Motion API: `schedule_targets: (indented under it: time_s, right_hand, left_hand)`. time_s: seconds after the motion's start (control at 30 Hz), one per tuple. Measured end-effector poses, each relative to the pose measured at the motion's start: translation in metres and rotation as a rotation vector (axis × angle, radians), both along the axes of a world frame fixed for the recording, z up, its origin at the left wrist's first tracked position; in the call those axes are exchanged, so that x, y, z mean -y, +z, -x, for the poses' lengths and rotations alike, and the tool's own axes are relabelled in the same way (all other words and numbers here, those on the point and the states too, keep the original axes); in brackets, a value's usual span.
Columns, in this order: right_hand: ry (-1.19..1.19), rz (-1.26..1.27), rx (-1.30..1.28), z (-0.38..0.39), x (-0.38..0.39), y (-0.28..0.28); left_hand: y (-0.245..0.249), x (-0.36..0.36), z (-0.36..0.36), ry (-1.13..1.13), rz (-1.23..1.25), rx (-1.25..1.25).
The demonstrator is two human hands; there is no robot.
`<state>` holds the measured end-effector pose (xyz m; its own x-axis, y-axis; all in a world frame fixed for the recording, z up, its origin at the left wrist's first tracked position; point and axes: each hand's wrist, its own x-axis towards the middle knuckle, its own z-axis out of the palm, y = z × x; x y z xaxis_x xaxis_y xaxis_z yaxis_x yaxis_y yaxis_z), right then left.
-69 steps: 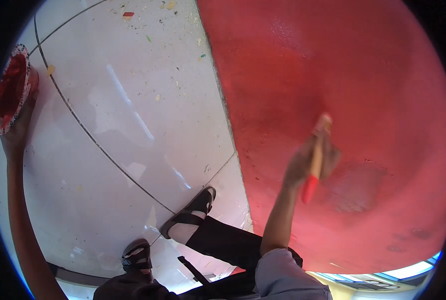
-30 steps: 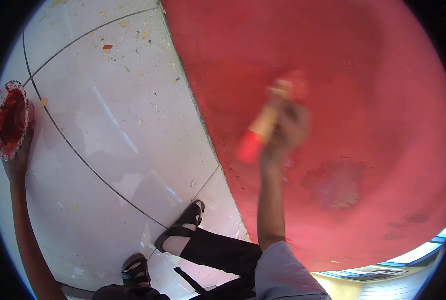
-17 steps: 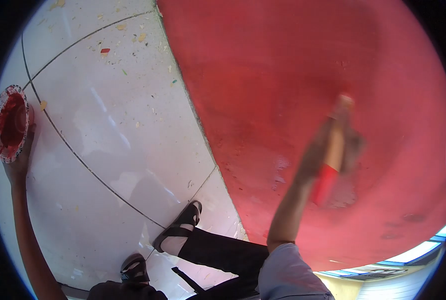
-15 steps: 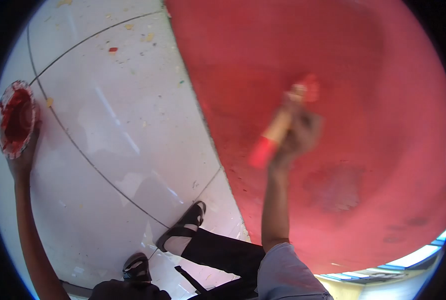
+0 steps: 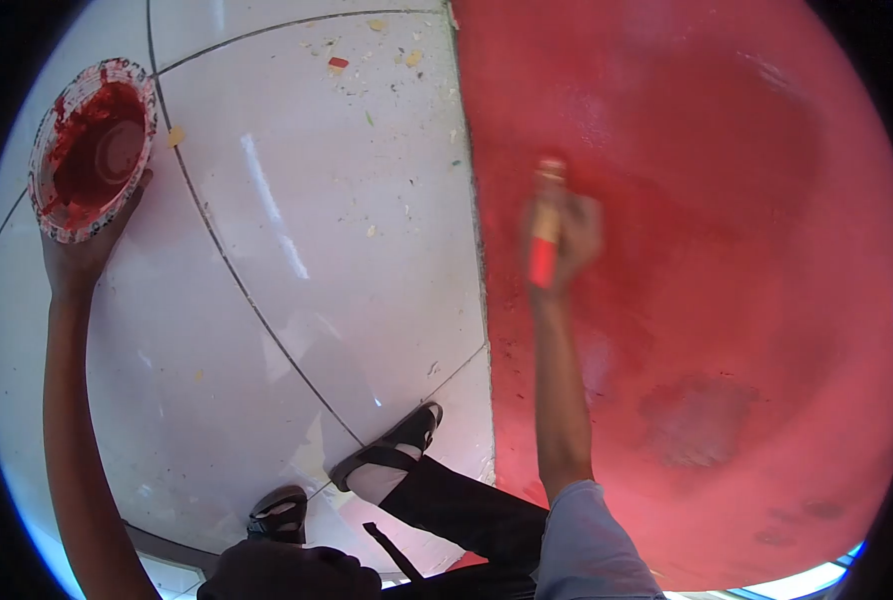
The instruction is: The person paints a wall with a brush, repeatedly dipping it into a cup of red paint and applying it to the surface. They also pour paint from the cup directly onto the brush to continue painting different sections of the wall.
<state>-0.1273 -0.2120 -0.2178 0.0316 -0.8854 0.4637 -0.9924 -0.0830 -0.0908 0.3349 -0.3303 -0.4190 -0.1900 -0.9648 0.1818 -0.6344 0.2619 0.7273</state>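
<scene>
My left hand (image 5: 79,262) is closed around a paint bucket (image 5: 94,150) at the upper left. Red paint coats its inside and smears its speckled white rim. My right hand (image 5: 572,235) grips a paintbrush (image 5: 546,240) with a red-ended wooden handle; motion blurs both. The brush head points away from me, against the red wall (image 5: 657,300), and its bristles blend into the red. Around the brush the red is darker and looks wet. Lower on the wall is a greyish, uneven patch.
White floor tiles (image 5: 337,240) with dark joints meet the red wall along a straight edge. Paint chips (image 5: 339,62) and specks lie on the tiles. My feet, in dark sandals (image 5: 397,445), stand at the bottom near that edge.
The brush has moved left on the wall, closer to its edge, and its handle now points more straight down. The bucket sits higher and further right in view, as the view has shifted.
</scene>
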Motion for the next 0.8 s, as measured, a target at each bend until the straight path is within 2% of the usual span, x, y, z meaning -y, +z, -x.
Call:
schedule_targets:
  time_s: [0.07,0.1,0.17,0.23,0.3,0.4,0.5,0.57,0.67,0.73,0.77,0.8]
  right_hand:
    - [-0.098,0.176,-0.1,-0.011,0.002,0.047]
    - [-0.182,0.247,-0.248,-0.026,0.006,0.068]
    - [-0.195,0.04,-0.312,-0.052,0.01,0.076]
    - [-0.036,-0.042,-0.061,-0.051,0.01,0.041]
    - [0.072,-0.172,0.061,-0.049,0.021,-0.011]
    - [0.059,-0.211,0.001,-0.033,0.033,-0.045]
    - [0.025,-0.164,-0.064,-0.022,0.038,0.001]
    - [-0.018,-0.048,-0.337,-0.018,0.034,0.054]
    - [-0.181,0.056,-0.299,-0.043,-0.002,0.126]
    - [-0.303,-0.088,-0.33,-0.06,-0.044,0.149]
    - [-0.397,-0.264,-0.442,-0.069,-0.065,0.152]
    - [-0.324,-0.32,-0.238,-0.076,-0.082,0.147]
  left_hand:
    - [0.0,-0.002,-0.002,0.006,-0.019,-0.03]
    - [-0.001,-0.003,-0.004,0.006,-0.019,-0.029]
    - [-0.004,-0.004,-0.006,0.007,0.005,0.0]
    - [-0.002,-0.002,-0.004,0.001,0.057,0.024]
    - [0.003,-0.005,0.002,-0.005,0.106,0.023]
    - [0.008,-0.006,0.003,-0.005,0.175,0.08]
    - [0.003,-0.01,-0.002,0.003,0.177,0.139]
    - [0.007,-0.006,0.0,0.009,0.2,0.196]
    - [0.027,-0.004,0.015,0.075,0.195,-0.058]
    - [0.039,-0.002,0.017,0.083,0.212,0.001]
    - [0.042,-0.002,0.017,0.083,0.208,0.039]
    - [0.045,0.0,0.018,0.082,0.206,0.077]
